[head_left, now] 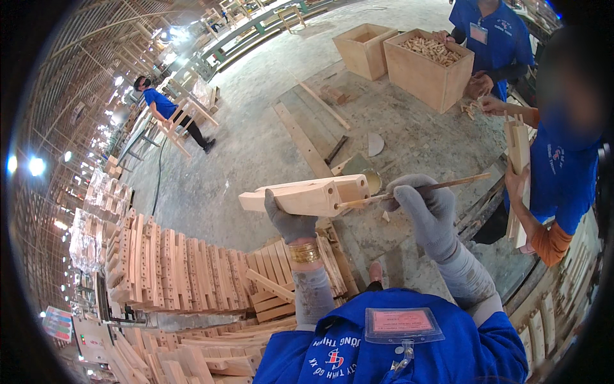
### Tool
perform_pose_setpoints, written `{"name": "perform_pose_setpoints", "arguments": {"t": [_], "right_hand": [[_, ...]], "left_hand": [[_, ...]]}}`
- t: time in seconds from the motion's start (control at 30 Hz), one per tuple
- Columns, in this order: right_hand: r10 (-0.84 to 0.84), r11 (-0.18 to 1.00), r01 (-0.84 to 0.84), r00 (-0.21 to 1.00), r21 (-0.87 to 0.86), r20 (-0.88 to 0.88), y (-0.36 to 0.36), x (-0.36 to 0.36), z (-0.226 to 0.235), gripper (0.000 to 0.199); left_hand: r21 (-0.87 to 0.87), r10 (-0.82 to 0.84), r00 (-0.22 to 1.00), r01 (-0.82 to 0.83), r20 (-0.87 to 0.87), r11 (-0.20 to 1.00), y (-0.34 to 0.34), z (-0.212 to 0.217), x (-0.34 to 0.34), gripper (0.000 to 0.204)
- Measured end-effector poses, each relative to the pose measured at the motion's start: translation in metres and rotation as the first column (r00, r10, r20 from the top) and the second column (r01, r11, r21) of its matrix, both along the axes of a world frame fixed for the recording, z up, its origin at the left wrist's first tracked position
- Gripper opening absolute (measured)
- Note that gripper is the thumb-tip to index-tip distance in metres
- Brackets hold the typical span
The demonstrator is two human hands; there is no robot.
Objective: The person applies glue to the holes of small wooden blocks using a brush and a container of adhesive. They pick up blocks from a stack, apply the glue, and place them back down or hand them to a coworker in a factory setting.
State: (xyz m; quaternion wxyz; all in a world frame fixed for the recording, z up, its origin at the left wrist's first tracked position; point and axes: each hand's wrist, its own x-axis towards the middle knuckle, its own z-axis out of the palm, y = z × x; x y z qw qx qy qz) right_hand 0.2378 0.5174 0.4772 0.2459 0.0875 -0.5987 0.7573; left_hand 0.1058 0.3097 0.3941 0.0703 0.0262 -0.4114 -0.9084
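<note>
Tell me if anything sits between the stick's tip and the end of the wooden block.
Nothing visible does. The left hand holds the wooden block up, and the right hand holds the stick with its tip right at the block's near end. The gap there is bare; the bowl lies lower, behind.

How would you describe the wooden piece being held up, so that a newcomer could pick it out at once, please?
Start at the big stack of pale wooden parts at lower left, then look just above its right end. There the gloved left hand holds up a wooden block, while the right hand pokes a thin stick at its end. Unlike the stacked pieces, it is raised in the air.
</note>
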Motion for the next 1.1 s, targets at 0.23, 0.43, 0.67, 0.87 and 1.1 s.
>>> {"name": "perform_pose_setpoints", "arguments": {"t": [0.23,0.43,0.67,0.87,1.1], "right_hand": [[0.037,0.999,-0.037,0.999,0.030,0.014,-0.008,0.001,-0.002,0.012],[0.005,0.982,0.001,0.999,0.188,-0.032,-0.007,-0.003,-0.006,0.011],[0.016,0.996,-0.017,1.000,0.083,0.006,-0.007,-0.001,-0.006,0.011],[-0.017,0.997,0.018,1.000,-0.068,0.021,-0.001,0.010,-0.004,0.011],[-0.162,0.986,0.161,0.987,-0.047,-0.002,0.022,0.015,-0.005,0.014]], "left_hand": [[0.260,-0.062,0.995,0.038,0.084,0.965,0.003,0.011,0.001,0.046],[0.245,-0.057,0.994,0.033,0.093,0.969,0.004,0.012,0.002,0.044],[0.242,-0.047,0.995,0.023,0.092,0.970,0.007,0.016,0.002,0.044],[0.193,-0.046,0.997,0.032,0.068,0.981,0.006,0.022,0.003,0.053],[0.189,-0.045,0.998,0.036,0.044,0.981,0.002,0.022,-0.002,0.050]]}}
